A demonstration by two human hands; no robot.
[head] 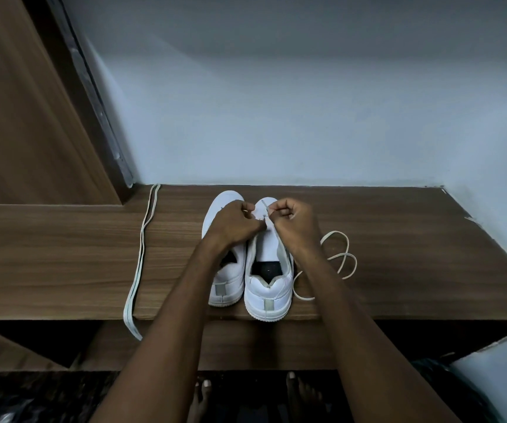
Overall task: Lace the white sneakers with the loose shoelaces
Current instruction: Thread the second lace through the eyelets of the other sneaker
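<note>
Two white sneakers stood side by side on a wooden shelf [383, 239], heels toward the person, toes toward the pale wall [276, 117]. Both hands worked over the front part of the right sneaker [269, 279]. The left hand [233, 222] lay partly across the left sneaker [226, 282], its fingers curled and the tips meeting at the eyelets of the right one; it seemed to pinch the lace there, but the spot was too small to be sure. The right hand [295, 219] had its fingers curled tight and pinched the thin end of a lace [339, 264] just above the tongue. The rest of this lace lay in loose loops on the shelf, just beside the right sneaker. A second lace [142, 254] lay folded double, well apart on the left, running from the back of the shelf to its front edge and hanging over it. Bare toes [295, 389] showed on the dark floor below.
</note>
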